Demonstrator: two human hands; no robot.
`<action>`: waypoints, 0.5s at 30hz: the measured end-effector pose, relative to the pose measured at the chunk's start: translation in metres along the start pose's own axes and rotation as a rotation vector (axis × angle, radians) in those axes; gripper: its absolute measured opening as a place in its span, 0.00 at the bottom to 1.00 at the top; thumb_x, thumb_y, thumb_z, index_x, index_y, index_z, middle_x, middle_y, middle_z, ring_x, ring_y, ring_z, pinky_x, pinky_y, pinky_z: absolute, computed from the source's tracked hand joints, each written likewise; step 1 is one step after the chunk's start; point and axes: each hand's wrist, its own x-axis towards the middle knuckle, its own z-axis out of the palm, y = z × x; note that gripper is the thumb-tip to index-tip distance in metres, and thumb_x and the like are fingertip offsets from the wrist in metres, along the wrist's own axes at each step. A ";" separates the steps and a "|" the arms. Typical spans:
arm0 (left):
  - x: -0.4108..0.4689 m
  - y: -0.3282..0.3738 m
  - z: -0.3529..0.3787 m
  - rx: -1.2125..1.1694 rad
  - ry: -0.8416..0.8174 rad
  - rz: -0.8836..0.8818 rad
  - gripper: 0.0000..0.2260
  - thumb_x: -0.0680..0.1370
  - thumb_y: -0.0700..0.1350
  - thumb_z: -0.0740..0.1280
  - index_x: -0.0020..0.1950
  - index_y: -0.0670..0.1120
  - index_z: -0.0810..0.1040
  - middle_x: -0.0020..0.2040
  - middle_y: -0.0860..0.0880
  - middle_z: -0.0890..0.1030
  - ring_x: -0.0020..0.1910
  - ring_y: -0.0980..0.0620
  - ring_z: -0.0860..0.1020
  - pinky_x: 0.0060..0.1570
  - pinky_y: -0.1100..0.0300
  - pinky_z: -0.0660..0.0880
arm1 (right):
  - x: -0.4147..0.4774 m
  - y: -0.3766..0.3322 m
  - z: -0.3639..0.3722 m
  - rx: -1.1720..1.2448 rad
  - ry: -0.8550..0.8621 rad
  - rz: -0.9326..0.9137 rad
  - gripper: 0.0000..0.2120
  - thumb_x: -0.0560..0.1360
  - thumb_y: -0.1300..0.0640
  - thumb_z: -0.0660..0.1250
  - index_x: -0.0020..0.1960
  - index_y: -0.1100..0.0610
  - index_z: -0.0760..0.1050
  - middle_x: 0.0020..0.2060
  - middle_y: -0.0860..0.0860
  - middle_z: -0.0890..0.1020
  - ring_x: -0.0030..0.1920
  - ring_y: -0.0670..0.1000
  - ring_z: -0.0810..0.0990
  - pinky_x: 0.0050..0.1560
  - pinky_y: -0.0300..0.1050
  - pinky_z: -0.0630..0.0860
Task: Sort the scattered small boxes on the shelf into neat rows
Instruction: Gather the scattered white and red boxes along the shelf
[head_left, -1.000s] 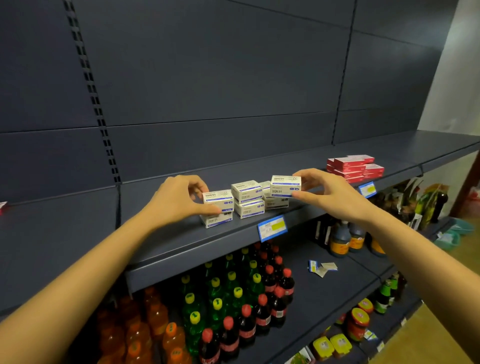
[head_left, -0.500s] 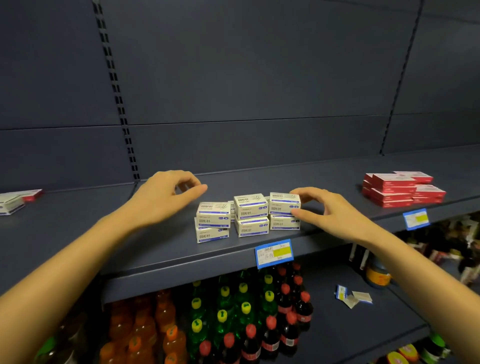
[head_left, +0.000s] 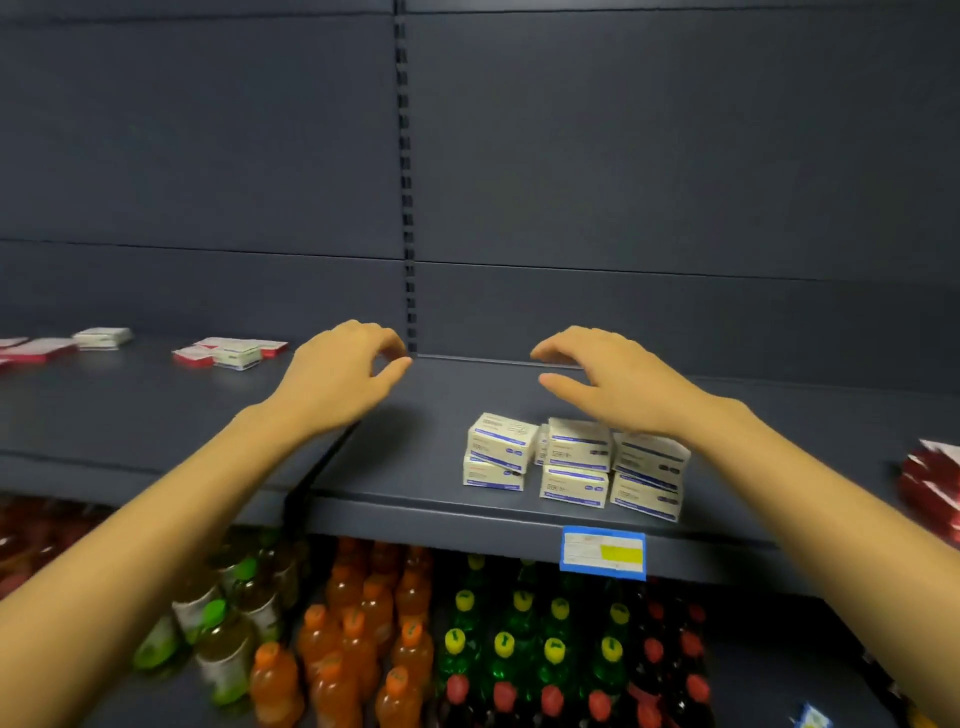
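Note:
Three two-high stacks of small white boxes with blue stripes (head_left: 571, 465) stand side by side near the front edge of the dark grey shelf (head_left: 415, 467). My right hand (head_left: 608, 382) hovers just above and behind them, fingers apart, holding nothing. To the left of the stacks my left hand (head_left: 343, 371) floats above the shelf with curled, empty fingers. Farther left on the shelf lie scattered red and white boxes (head_left: 231, 352) and a lone white box (head_left: 102, 336).
Red boxes (head_left: 932, 486) are piled at the right edge of the shelf. A blue price tag (head_left: 602, 552) hangs on the shelf's front lip. On the shelf below stand rows of bottles (head_left: 395, 649) with orange, green, yellow and red caps. A slotted upright (head_left: 406, 182) divides the back panel.
Both hands have let go of the white boxes and lifted away from them. My view has swung left, bringing the scattered boxes on the left into sight.

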 end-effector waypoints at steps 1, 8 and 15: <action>-0.007 -0.004 -0.006 0.024 -0.001 -0.023 0.12 0.78 0.51 0.61 0.55 0.46 0.77 0.55 0.49 0.80 0.55 0.47 0.75 0.54 0.51 0.73 | 0.009 -0.005 0.003 0.003 -0.022 -0.027 0.17 0.78 0.50 0.58 0.66 0.51 0.68 0.64 0.47 0.73 0.64 0.49 0.72 0.64 0.53 0.70; -0.070 -0.048 -0.043 0.141 0.043 -0.279 0.11 0.77 0.51 0.62 0.54 0.47 0.77 0.55 0.49 0.80 0.52 0.49 0.76 0.45 0.57 0.69 | 0.064 -0.060 0.031 0.037 -0.134 -0.195 0.19 0.78 0.48 0.59 0.67 0.51 0.67 0.64 0.49 0.73 0.63 0.52 0.73 0.63 0.54 0.71; -0.123 -0.094 -0.074 0.205 0.045 -0.430 0.13 0.78 0.52 0.60 0.56 0.47 0.77 0.56 0.49 0.79 0.55 0.50 0.75 0.50 0.56 0.71 | 0.100 -0.131 0.061 0.050 -0.182 -0.312 0.19 0.77 0.46 0.60 0.66 0.50 0.68 0.64 0.48 0.73 0.62 0.51 0.72 0.62 0.54 0.72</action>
